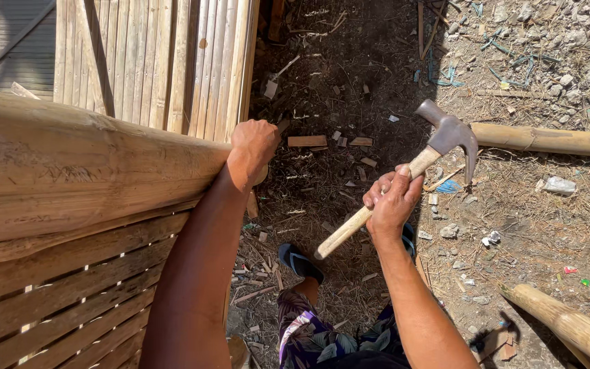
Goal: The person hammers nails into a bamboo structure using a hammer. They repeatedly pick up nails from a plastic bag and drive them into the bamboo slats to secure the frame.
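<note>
My right hand [392, 199] grips the wooden handle of a claw hammer [445, 137], its steel head raised up and to the right, claw pointing up-left. My left hand [254, 145] is closed over the end of a thick bamboo pole [69, 164] that lies across the top of a slatted bamboo panel [63, 294] at the left. What the left fingers pinch against the pole end is hidden. Below, my foot in a dark sandal [300, 262] stands on the dirt.
A second panel of split bamboo slats [151, 61] stands behind the pole. Bamboo poles lie on the ground at right [548, 140] and lower right [575, 328]. Wood chips, offcuts and stones litter the dirt [349, 102].
</note>
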